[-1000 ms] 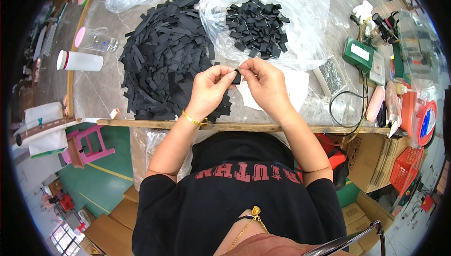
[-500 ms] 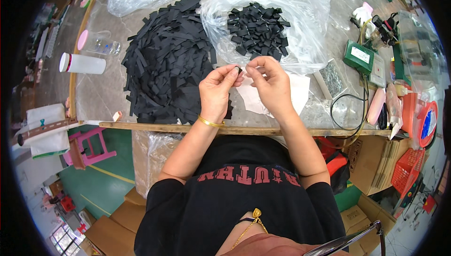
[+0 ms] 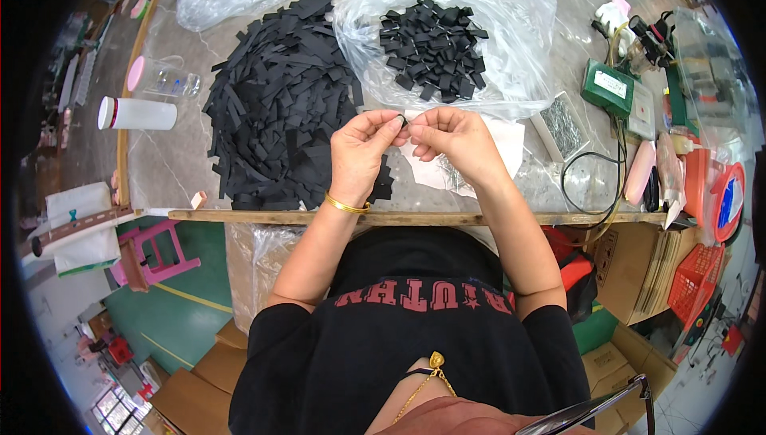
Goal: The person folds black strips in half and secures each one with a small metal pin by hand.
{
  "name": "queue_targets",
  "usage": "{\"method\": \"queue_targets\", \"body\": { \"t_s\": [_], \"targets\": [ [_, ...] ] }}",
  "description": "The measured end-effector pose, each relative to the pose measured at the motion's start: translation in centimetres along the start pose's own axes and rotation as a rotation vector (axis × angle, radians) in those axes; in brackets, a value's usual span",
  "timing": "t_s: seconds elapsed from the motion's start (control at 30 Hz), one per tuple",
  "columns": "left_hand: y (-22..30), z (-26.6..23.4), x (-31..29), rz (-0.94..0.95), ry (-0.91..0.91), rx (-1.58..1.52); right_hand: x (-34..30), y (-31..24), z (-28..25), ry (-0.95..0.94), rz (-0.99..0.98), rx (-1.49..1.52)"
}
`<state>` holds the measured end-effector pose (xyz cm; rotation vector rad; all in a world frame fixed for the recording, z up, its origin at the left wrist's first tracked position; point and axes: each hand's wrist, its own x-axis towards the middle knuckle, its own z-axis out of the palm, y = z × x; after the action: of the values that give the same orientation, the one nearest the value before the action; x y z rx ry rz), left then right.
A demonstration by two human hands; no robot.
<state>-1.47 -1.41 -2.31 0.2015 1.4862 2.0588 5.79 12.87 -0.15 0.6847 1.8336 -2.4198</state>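
Observation:
My left hand (image 3: 359, 152) pinches a small black strip (image 3: 403, 121) between thumb and fingers, above the near part of the table. Against that strip my right hand (image 3: 456, 141) brings its closed thumb and fingertips; whatever they grip is too small to make out. Left of my hands spreads a big heap of flat black strips (image 3: 275, 108). Beyond them, a smaller pile of folded black pieces (image 3: 435, 51) with tiny shiny bits lies on a clear plastic bag (image 3: 519, 44). Partly covered by my right hand is a white paper (image 3: 504, 141) with small metal pieces on it.
A shallow box of metal pieces (image 3: 565, 130) sits right of the paper, near a black cable (image 3: 568, 184) and a green box (image 3: 608, 88). At left are a white bottle (image 3: 144, 114) and a clear jar with pink lid (image 3: 171, 80). The table's wooden edge (image 3: 279, 216) runs before me.
My right hand has come in and down to the left, so its fingertips now meet the black strip. My left hand has shifted very little.

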Motion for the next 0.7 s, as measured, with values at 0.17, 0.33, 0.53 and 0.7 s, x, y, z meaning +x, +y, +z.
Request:
{"method": "queue_targets", "body": {
  "t_s": [0.17, 0.33, 0.53, 0.7],
  "targets": [
    [0.02, -0.18, 0.07, 0.006, -0.035, 0.032, -0.09, -0.15, -0.13, 0.006, 0.015, -0.006],
    [-0.13, -0.27, 0.06, 0.014, -0.052, 0.055, -0.16, -0.21, -0.18, 0.012, 0.015, -0.032],
    [-0.25, -0.33, 0.15, 0.045, -0.067, 0.065, -0.2, -0.25, -0.22, 0.012, 0.011, -0.04],
    [-0.31, -0.25, 0.14, 0.055, -0.064, 0.078, -0.16, -0.22, -0.22, 0.013, 0.01, -0.044]
  ]
}}
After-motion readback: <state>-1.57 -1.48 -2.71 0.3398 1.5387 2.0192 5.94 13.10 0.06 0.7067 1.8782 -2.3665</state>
